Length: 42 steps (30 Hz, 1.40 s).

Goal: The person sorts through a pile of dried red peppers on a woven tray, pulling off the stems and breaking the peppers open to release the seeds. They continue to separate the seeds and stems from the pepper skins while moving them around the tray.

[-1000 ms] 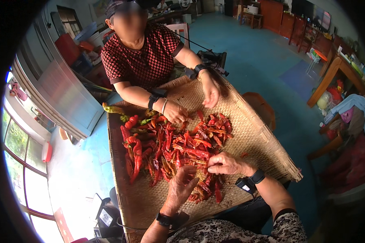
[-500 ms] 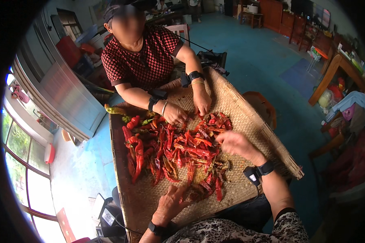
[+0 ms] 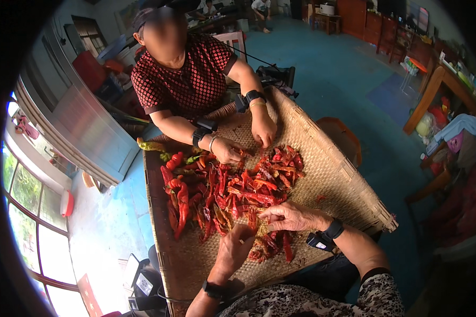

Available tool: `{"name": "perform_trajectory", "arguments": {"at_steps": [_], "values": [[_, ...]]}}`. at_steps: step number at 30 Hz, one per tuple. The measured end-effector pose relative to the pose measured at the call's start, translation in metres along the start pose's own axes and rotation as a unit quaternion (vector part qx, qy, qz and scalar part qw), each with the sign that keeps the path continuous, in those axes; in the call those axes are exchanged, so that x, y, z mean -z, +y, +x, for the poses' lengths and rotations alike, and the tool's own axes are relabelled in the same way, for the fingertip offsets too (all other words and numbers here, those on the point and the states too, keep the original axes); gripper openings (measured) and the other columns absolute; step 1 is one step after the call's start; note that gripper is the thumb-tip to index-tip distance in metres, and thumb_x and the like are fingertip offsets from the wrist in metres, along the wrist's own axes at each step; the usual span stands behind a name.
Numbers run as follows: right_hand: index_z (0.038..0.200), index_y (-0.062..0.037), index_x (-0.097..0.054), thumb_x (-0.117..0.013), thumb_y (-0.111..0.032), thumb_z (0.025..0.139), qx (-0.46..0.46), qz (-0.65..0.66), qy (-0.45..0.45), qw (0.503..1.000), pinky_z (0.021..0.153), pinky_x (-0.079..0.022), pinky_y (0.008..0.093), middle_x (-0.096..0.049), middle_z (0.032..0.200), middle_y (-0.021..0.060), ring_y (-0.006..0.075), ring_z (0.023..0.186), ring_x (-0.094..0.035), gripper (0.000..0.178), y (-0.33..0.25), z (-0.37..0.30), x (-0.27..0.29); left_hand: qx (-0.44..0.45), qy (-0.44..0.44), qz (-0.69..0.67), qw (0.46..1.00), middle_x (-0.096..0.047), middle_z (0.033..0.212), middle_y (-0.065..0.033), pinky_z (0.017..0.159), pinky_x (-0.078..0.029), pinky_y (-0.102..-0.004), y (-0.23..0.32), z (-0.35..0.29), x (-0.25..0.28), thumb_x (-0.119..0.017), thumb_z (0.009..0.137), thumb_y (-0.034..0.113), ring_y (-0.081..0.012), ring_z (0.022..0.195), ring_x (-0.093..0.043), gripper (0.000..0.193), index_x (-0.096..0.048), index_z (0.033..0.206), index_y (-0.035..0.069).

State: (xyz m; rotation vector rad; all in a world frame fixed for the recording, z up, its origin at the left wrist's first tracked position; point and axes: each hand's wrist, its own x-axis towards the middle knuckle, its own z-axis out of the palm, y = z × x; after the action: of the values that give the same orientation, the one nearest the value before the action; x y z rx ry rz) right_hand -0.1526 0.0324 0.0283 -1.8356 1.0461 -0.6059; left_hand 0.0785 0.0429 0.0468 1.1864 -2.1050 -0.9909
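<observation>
Red chili peppers (image 3: pixel 256 198), many of them wrinkled, lie heaped on a woven tray (image 3: pixel 336 182). My left hand (image 3: pixel 232 251) is closed at the near side of the heap, its fingers curled around the lower end of a red chili pepper (image 3: pixel 252 221). From the right, my right hand (image 3: pixel 291 216) meets the same pepper with thumb and forefinger pinched together at its side. The fingertips of my left hand are partly hidden. A smaller cluster of dried peppers (image 3: pixel 269 244) lies between my hands and my body.
Across the tray a co-worker (image 3: pixel 190 79) has both hands at the far edge of the heap. Yellow-green peppers (image 3: pixel 150 145) lie at the far left corner. An orange-brown stool (image 3: pixel 341 137) stands beyond the tray's right edge. A sliding door (image 3: pixel 95 124) is on the left.
My right hand has come left and down from above the heap to the pepper. My left hand has risen slightly toward it. The co-worker's hands have hardly moved.
</observation>
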Motion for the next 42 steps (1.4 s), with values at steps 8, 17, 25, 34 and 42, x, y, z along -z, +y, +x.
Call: {"name": "perform_trajectory", "arguments": {"at_steps": [8, 17, 25, 34, 42], "values": [[0.094, -0.0033, -0.063, -0.061, -0.023, 0.091, 0.099, 0.119, 0.143, 0.977, 0.063, -0.05, 0.0257, -0.062, 0.082, 0.0026, 0.0104, 0.072, -0.059, 0.02, 0.017, 0.001, 0.0, -0.032, 0.025, -0.102, 0.994, -0.066, 0.086, -0.0116, 0.068, -0.052, -0.0308, -0.004, 0.033, -0.028, -0.066, 0.084, 0.007, -0.018, 0.079, -0.065, 0.02, -0.053, 0.099, 0.002], [0.109, -0.0013, -0.058, -0.057, -0.026, 0.093, 0.046, 0.538, 0.449, 0.712, 0.053, -0.042, 0.019, -0.052, 0.069, -0.0024, 0.0055, 0.06, -0.049, 0.03, 0.04, -0.023, 0.08, 0.033, 0.06, 0.017, 0.997, -0.066, 0.088, -0.0133, 0.066, -0.051, -0.0326, -0.024, 0.033, 0.001, -0.064, 0.085, 0.014, -0.02, 0.075, -0.065, 0.02, -0.059, 0.097, 0.0], [0.108, -0.0029, -0.062, -0.063, -0.02, 0.087, 0.019, -0.084, 0.231, 0.969, 0.063, -0.052, 0.0281, -0.064, 0.078, 0.006, 0.0116, 0.069, -0.06, 0.027, 0.038, 0.009, 0.021, -0.116, 0.03, 0.247, 0.962, -0.055, 0.099, -0.0128, 0.058, -0.05, -0.0393, -0.025, 0.072, -0.027, -0.06, 0.081, 0.006, -0.0271, 0.077, -0.061, 0.03, -0.057, 0.11, 0.007], [0.112, -0.0006, -0.057, -0.062, -0.013, 0.087, -0.051, -0.094, 0.149, 0.983, 0.071, -0.052, 0.0327, -0.066, 0.091, 0.0136, 0.0217, 0.08, -0.065, 0.029, 0.029, 0.002, 0.007, -0.166, 0.035, 0.29, 0.942, -0.048, 0.09, -0.0166, 0.057, -0.047, -0.0429, -0.045, 0.068, -0.035, -0.055, 0.076, 0.001, -0.0343, 0.074, -0.056, 0.008, -0.056, 0.084, 0.004], [0.118, -0.0064, -0.058, -0.066, -0.023, 0.086, 0.082, -0.076, 0.153, 0.982, 0.064, -0.052, 0.0302, -0.068, 0.088, 0.0054, 0.0128, 0.07, -0.062, 0.037, 0.021, 0.005, 0.005, -0.097, 0.093, 0.103, 0.985, -0.056, 0.076, -0.0153, 0.056, -0.045, -0.0402, -0.005, 0.05, -0.018, -0.062, 0.082, 0.011, -0.0337, 0.066, -0.058, 0.012, -0.059, 0.078, 0.001]]}}
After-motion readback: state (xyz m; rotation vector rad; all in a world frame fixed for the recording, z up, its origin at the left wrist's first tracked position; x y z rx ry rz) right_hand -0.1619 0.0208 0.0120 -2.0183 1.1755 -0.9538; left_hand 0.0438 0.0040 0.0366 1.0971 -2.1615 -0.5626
